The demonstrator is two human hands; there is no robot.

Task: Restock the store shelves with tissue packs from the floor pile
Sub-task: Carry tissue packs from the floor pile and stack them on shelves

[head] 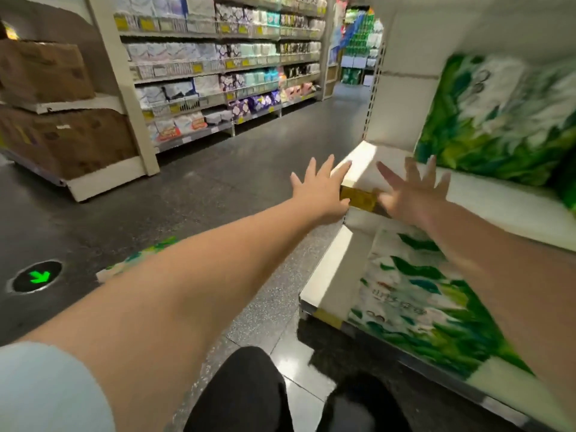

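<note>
Both my arms reach forward with fingers spread and nothing in them. My left hand point(319, 190) hovers at the end corner of the white shelf point(358, 169), over the floor. My right hand point(411, 191) is blurred and sits over the shelf's front edge by a yellow price tag point(358, 198). A green and white tissue pack point(498, 120) stands on the upper shelf to the right of my right hand. Another tissue pack point(420, 307) fills the bottom shelf below it. A green and white pack point(137, 257) lies on the floor, mostly hidden behind my left forearm.
Across the dark aisle floor point(233, 169) stand long shelves of packaged goods point(218, 73). Brown cardboard boxes point(43, 73) sit on a shelf unit at the far left. A green arrow marker point(39, 277) glows in the floor. My dark trouser legs point(249, 397) are at the bottom.
</note>
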